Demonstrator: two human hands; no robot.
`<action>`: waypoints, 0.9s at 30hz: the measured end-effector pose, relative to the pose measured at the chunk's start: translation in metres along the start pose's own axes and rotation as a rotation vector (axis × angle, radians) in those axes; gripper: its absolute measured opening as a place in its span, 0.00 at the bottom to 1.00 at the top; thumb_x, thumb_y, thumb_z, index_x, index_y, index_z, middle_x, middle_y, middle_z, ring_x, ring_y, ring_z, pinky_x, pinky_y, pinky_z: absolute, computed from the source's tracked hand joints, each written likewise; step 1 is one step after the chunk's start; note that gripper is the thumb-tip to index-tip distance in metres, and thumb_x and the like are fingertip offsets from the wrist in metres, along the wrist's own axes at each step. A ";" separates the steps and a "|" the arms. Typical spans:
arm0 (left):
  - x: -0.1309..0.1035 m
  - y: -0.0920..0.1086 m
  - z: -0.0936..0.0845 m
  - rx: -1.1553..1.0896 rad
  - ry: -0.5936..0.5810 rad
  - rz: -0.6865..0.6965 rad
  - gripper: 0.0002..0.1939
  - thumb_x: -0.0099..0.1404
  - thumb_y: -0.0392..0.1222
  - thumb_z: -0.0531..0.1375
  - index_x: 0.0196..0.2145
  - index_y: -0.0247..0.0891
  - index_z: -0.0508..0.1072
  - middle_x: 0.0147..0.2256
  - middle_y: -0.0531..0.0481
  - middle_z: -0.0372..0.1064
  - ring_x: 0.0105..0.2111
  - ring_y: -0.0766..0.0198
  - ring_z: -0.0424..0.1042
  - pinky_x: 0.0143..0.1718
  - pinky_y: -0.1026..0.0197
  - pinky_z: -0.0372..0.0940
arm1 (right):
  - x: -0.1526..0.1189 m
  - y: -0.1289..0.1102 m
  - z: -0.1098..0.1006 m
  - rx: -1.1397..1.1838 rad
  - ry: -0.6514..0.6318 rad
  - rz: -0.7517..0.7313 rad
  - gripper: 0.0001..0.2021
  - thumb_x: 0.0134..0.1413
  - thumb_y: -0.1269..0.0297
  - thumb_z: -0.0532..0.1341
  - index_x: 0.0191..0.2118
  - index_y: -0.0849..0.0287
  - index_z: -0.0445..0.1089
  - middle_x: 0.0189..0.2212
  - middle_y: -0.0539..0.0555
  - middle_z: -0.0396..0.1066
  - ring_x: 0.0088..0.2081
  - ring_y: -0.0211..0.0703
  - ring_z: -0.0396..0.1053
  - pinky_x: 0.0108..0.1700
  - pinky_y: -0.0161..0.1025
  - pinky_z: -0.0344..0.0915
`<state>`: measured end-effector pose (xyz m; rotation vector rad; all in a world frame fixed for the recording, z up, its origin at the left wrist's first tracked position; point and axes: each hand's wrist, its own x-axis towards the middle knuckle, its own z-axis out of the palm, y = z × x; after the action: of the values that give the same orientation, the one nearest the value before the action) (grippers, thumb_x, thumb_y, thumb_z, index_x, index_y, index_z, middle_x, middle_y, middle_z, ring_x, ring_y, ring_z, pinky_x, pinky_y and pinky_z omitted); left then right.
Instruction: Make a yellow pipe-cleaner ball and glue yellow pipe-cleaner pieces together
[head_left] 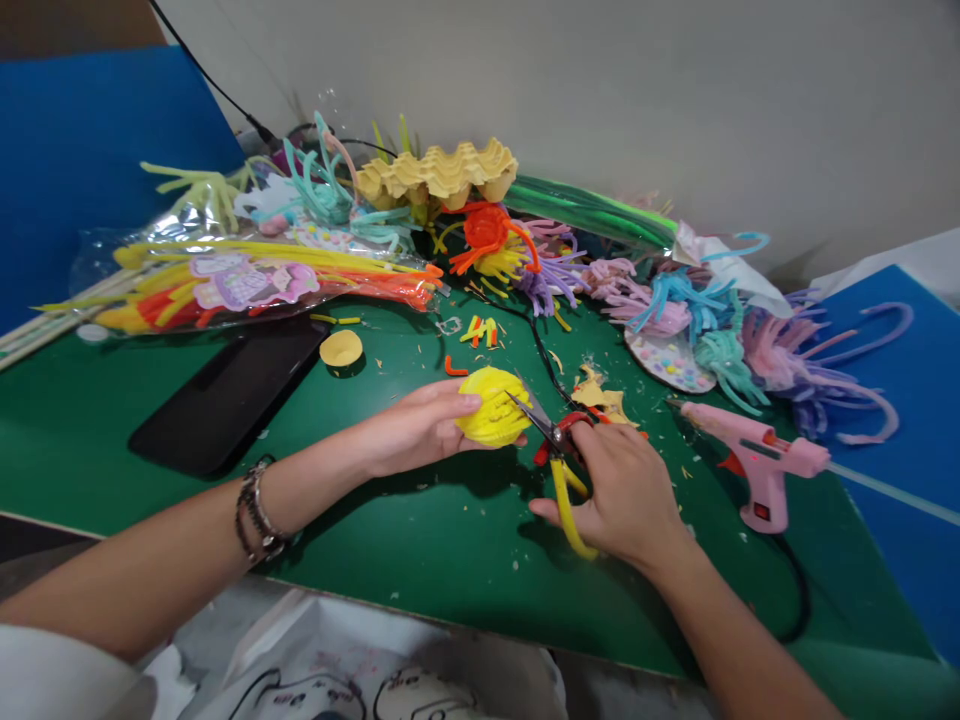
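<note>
My left hand (435,425) grips a round yellow piece (491,415) wrapped in fuzzy pipe cleaner, holding it above the table. In my right hand (619,490) are scissors (568,500) with yellow and red handles. Their blades lie apart, and the tips are at the front face of the yellow piece; whether they touch it I cannot tell. Beyond the hands lie short yellow and orange pipe cleaner offcuts (481,331), an orange bent bit (454,367) and a pale yellow cardboard cup (341,349). Torn carton scraps (602,396) sit just past the scissors.
A pink glue gun (757,455) stands at the right, its cord trailing over the green table (480,560). A black phone (229,393) lies left. Behind are bagged pipe cleaners (277,285), an egg carton (442,172) and fuzzy bundles (787,345). A black cord (546,355) crosses the middle.
</note>
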<state>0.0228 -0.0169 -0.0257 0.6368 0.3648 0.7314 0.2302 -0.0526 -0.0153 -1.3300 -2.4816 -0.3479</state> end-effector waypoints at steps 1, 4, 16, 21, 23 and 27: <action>0.000 0.000 0.000 0.007 0.001 -0.003 0.16 0.48 0.42 0.65 0.35 0.33 0.72 0.33 0.47 0.74 0.32 0.63 0.73 0.37 0.65 0.63 | 0.000 0.000 -0.001 -0.009 0.006 -0.014 0.27 0.48 0.38 0.42 0.24 0.60 0.61 0.17 0.53 0.63 0.22 0.42 0.61 0.31 0.37 0.53; 0.000 0.001 0.000 0.030 0.011 -0.015 0.18 0.47 0.42 0.65 0.37 0.32 0.72 0.34 0.46 0.74 0.32 0.63 0.73 0.39 0.63 0.63 | 0.000 0.001 -0.002 -0.017 0.030 -0.047 0.27 0.50 0.40 0.42 0.24 0.60 0.61 0.16 0.52 0.62 0.21 0.41 0.60 0.32 0.37 0.54; -0.001 0.001 -0.001 0.028 -0.035 -0.002 0.17 0.49 0.40 0.64 0.38 0.32 0.71 0.34 0.47 0.73 0.32 0.63 0.72 0.37 0.64 0.62 | 0.001 0.001 -0.005 0.126 0.077 -0.022 0.21 0.56 0.52 0.47 0.18 0.58 0.56 0.10 0.46 0.53 0.16 0.34 0.51 0.25 0.31 0.52; 0.001 0.000 -0.003 0.006 -0.096 -0.069 0.17 0.55 0.46 0.58 0.39 0.32 0.71 0.35 0.47 0.73 0.32 0.62 0.73 0.34 0.64 0.63 | 0.001 0.001 -0.003 0.289 0.098 0.092 0.19 0.53 0.49 0.50 0.20 0.57 0.53 0.11 0.45 0.53 0.16 0.33 0.50 0.21 0.30 0.50; 0.003 -0.001 -0.004 0.015 -0.091 -0.104 0.19 0.58 0.50 0.54 0.38 0.32 0.71 0.34 0.46 0.73 0.29 0.64 0.72 0.30 0.66 0.62 | 0.001 0.002 -0.002 0.372 0.030 0.142 0.19 0.49 0.45 0.50 0.23 0.57 0.54 0.13 0.45 0.54 0.16 0.33 0.50 0.19 0.31 0.49; 0.003 -0.001 -0.004 0.044 0.022 -0.056 0.20 0.62 0.51 0.49 0.39 0.32 0.71 0.31 0.45 0.73 0.29 0.69 0.70 0.26 0.71 0.59 | 0.001 0.004 0.001 0.455 -0.196 0.255 0.22 0.42 0.39 0.50 0.28 0.57 0.52 0.17 0.47 0.57 0.18 0.36 0.53 0.21 0.32 0.51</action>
<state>0.0233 -0.0135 -0.0291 0.6577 0.4183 0.6793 0.2327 -0.0496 -0.0152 -1.5019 -2.3009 0.4002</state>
